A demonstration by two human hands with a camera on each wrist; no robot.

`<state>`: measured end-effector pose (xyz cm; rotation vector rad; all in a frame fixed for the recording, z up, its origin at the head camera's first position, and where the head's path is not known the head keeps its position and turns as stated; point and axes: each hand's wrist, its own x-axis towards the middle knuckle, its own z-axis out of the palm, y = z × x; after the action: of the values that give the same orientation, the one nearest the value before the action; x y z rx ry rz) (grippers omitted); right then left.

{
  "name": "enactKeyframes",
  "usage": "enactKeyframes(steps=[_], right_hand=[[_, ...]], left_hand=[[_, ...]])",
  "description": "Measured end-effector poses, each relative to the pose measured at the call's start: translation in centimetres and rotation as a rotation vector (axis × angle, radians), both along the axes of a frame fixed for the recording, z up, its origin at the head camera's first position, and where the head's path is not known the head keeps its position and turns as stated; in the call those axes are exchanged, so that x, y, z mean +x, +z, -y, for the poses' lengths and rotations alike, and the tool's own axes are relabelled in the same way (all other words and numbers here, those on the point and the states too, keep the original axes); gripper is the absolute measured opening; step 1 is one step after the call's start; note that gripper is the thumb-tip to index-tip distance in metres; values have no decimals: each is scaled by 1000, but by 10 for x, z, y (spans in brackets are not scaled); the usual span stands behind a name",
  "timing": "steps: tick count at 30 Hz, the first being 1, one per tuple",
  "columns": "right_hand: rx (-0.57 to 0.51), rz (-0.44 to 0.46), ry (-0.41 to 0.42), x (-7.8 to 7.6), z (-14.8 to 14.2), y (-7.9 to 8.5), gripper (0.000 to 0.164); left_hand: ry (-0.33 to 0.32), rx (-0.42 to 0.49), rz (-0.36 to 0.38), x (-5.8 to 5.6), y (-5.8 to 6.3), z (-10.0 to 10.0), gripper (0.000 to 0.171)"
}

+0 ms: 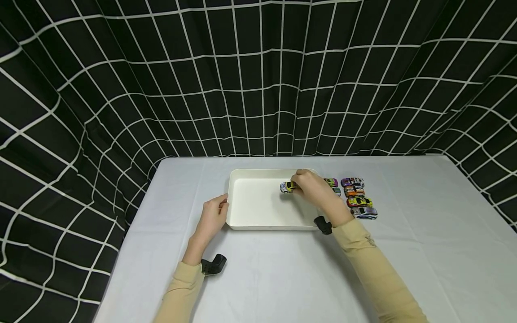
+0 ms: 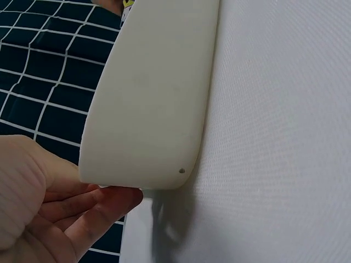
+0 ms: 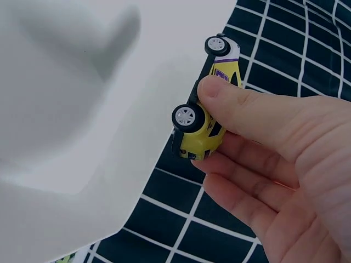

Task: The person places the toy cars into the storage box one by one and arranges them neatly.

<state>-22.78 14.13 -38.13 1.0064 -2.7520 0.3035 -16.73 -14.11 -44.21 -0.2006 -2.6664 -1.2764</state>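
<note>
A shallow white tray (image 1: 258, 202) lies on the table. My left hand (image 1: 212, 215) is at its left end, fingertips touching the outside of the wall; in the left wrist view the fingers (image 2: 104, 213) lie against the tray's end near a corner. Over the tray's right part, my right hand (image 1: 317, 188) pinches a yellow toy car (image 1: 288, 186) with white and purple markings. In the right wrist view, the thumb presses the side of the car (image 3: 216, 104) above the rim, wheels turned towards the camera. Part of the car is hidden by the thumb and fingers.
Right of the tray stand several toy cars in a column: a purple-and-white one (image 1: 352, 181), an orange one (image 1: 354, 191), a yellow-and-red one (image 1: 359, 202) and a silver one (image 1: 365, 212). A green-and-purple car (image 1: 332, 182) and another beside it are partly hidden by my right hand.
</note>
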Motion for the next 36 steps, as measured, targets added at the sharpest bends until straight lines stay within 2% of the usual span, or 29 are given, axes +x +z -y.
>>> enactKeyframes(steps=[12, 27, 36], right_hand=[[6, 37, 4, -9, 13, 2, 14], [-30, 84, 48, -24, 26, -10, 11], [-16, 93, 61, -32, 34, -14, 11]], left_hand=[[3, 3, -1, 0, 0, 0, 30], [7, 9, -9, 0, 0, 1, 29], [11, 18, 9, 0, 0, 1, 30]])
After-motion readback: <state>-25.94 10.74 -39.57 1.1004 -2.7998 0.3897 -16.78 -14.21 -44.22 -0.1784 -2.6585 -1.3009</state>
